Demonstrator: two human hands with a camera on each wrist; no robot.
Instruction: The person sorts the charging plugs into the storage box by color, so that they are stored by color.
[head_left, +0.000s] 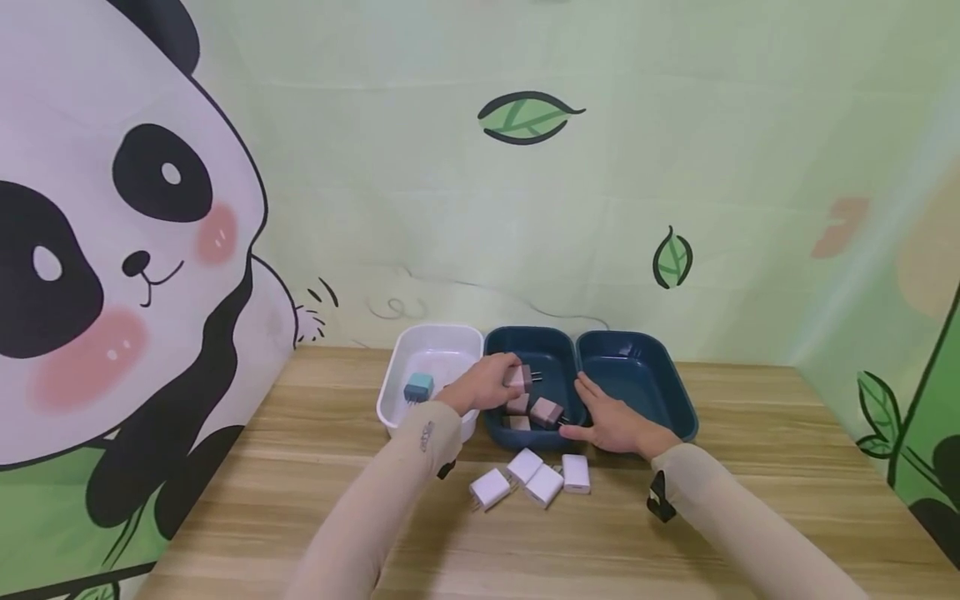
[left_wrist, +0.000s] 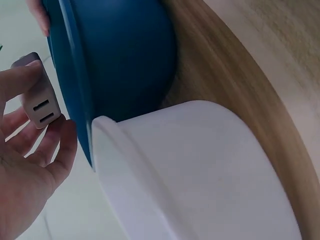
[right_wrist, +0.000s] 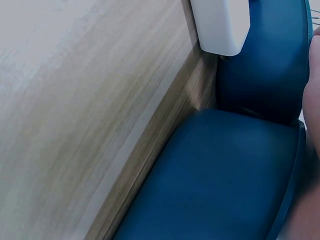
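My left hand [head_left: 483, 385] pinches a pinkish USB charger plug [head_left: 519, 380] over the middle dark blue bin [head_left: 551, 340], its metal prongs pointing right. In the left wrist view, two USB slots show on the end of the held charger [left_wrist: 42, 102], between thumb and fingers. Below it, more pinkish chargers [head_left: 546, 412] lie inside the middle bin. My right hand [head_left: 618, 423] is spread at the border of the two blue bins, thumb near the middle bin's front rim, holding nothing visible. At the right wrist view's edge, only part of that hand [right_wrist: 312, 95] shows.
Left of the middle bin stands a white bin [head_left: 384, 400] holding a blue-green charger [head_left: 418, 387]. The right dark blue bin [head_left: 678, 392] adjoins the middle one. Several white chargers [head_left: 543, 486] lie on the wooden table [head_left: 600, 550] in front. A patterned cloth [head_left: 450, 208] hangs behind.
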